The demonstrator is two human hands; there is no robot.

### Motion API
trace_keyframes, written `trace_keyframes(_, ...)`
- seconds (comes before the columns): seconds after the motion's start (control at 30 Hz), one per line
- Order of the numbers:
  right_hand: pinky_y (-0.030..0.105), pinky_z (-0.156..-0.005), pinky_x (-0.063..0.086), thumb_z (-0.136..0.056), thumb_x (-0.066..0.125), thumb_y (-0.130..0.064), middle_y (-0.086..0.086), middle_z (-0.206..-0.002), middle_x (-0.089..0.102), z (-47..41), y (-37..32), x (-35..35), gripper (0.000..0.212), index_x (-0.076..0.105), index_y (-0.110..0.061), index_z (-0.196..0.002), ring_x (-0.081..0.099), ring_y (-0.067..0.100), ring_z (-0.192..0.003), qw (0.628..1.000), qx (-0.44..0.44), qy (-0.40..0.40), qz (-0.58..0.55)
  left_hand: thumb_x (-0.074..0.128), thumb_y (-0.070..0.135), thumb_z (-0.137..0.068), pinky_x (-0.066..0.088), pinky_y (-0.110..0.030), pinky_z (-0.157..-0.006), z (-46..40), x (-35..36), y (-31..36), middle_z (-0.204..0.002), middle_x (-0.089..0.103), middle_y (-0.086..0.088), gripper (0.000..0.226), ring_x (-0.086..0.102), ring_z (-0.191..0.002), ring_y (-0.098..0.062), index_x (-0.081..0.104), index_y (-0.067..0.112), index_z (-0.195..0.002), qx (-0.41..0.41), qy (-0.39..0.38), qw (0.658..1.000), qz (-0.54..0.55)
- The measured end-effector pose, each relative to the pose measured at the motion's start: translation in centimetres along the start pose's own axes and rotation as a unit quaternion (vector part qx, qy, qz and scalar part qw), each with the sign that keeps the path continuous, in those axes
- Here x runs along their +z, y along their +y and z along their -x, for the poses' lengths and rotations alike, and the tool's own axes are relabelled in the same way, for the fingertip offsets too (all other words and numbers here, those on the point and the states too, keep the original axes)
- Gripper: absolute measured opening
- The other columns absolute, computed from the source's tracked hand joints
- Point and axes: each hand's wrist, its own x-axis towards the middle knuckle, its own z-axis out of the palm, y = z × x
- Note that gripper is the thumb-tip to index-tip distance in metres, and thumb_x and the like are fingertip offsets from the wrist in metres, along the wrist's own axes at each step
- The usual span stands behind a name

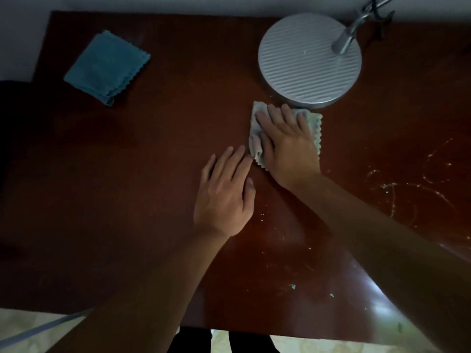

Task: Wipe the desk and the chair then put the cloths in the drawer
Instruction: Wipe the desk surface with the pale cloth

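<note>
A dark red-brown wooden desk (127, 187) fills the view. My right hand (288, 143) lies flat on a pale grey-green cloth (314, 126) with zigzag edges, pressing it onto the desk just in front of the lamp base. My left hand (226, 192) rests flat on the bare desk beside it, fingers apart, its fingertips almost touching the cloth's near corner. A second cloth, blue and folded (107, 66), lies at the far left of the desk, apart from both hands. No chair or drawer can be made out clearly.
A round ribbed silver lamp base (305, 59) with a metal stem (344, 40) stands at the back right. Pale scratches and specks (407, 184) mark the desk's right side. A dark shape (10, 110) sits beyond the left edge. Light floor (25, 324) shows below the front edge.
</note>
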Motion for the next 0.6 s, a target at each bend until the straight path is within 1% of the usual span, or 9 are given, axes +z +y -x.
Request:
trace_keyframes(0.07,0.053,-0.117,0.022,-0.102,0.036,-0.031,0.013,-0.147,0.048,-0.4,-0.8,0.0,0.046,0.051,-0.012,-0.141,0.035,0.037,-0.141,1.000,-0.027,-0.010,0.004,0.043,0.024,-0.095,0.027,-0.046,-0.119,0.1,0.0,0.1,-0.146,0.053,-0.007,0.048,0.041,-0.142,-0.022,0.053,0.008,-0.139,-0.003,0.005,1.000,0.011)
trace_keyframes(0.17,0.050,-0.117,0.021,-0.102,0.032,-0.034,0.012,-0.147,0.049,0.0,-1.1,-0.7,0.049,0.050,-0.013,-0.142,0.035,0.034,-0.142,0.988,-0.123,-0.075,-0.053,0.044,0.023,-0.094,0.026,-0.043,-0.120,0.1,0.0,0.1,-0.141,0.056,-0.010,0.047,0.043,-0.139,-0.023,0.053,0.005,-0.136,-0.015,0.013,0.999,0.031)
trace_keyframes(0.27,0.048,-0.119,0.020,-0.101,0.040,-0.026,0.012,-0.149,0.046,-0.9,0.4,-1.1,0.046,0.047,-0.012,-0.145,0.032,0.033,-0.144,0.980,-0.162,-0.083,-0.080,0.045,0.023,-0.094,0.027,-0.044,-0.119,0.1,0.0,0.1,-0.140,0.056,-0.010,0.042,0.043,-0.140,-0.023,0.056,0.006,-0.131,-0.016,0.008,0.999,0.032)
trace_keyframes(0.37,0.053,-0.118,0.023,-0.100,0.046,-0.015,0.018,-0.147,0.047,-3.9,0.5,-0.5,0.044,0.047,-0.007,-0.143,0.032,0.040,-0.142,0.983,-0.143,-0.056,-0.102,0.045,0.022,-0.095,0.027,-0.045,-0.119,0.0,0.0,0.1,-0.141,0.055,-0.010,0.038,0.042,-0.140,-0.023,0.059,0.005,-0.126,-0.011,0.009,0.999,0.036)
trace_keyframes(0.43,0.052,-0.117,0.023,-0.100,0.046,-0.016,0.019,-0.144,0.049,-5.7,0.0,0.1,0.042,0.050,-0.005,-0.141,0.034,0.042,-0.141,0.983,-0.135,-0.046,-0.119,0.046,0.022,-0.095,0.026,-0.044,-0.120,0.1,0.0,0.0,-0.143,0.055,-0.010,0.037,0.042,-0.141,-0.023,0.059,0.006,-0.125,-0.011,0.007,0.999,0.039)
trace_keyframes(0.53,0.047,-0.117,0.022,-0.101,0.045,-0.022,0.017,-0.141,0.053,-7.2,-0.8,0.7,0.041,0.054,-0.006,-0.138,0.039,0.040,-0.138,0.985,-0.130,-0.047,-0.101,0.045,0.023,-0.095,0.025,-0.043,-0.120,0.0,-0.1,0.1,-0.142,0.055,-0.010,0.038,0.042,-0.140,-0.023,0.059,0.006,-0.126,-0.010,0.007,0.999,0.039)
trace_keyframes(0.6,0.048,-0.116,0.026,-0.101,0.045,-0.026,0.015,-0.140,0.055,-6.7,-1.4,0.6,0.041,0.057,-0.007,-0.136,0.042,0.038,-0.137,0.989,-0.114,-0.044,-0.088,0.046,0.022,-0.094,0.026,-0.044,-0.119,0.1,-0.1,0.1,-0.142,0.056,-0.010,0.038,0.043,-0.140,-0.023,0.059,0.006,-0.126,-0.007,0.012,0.999,0.043)
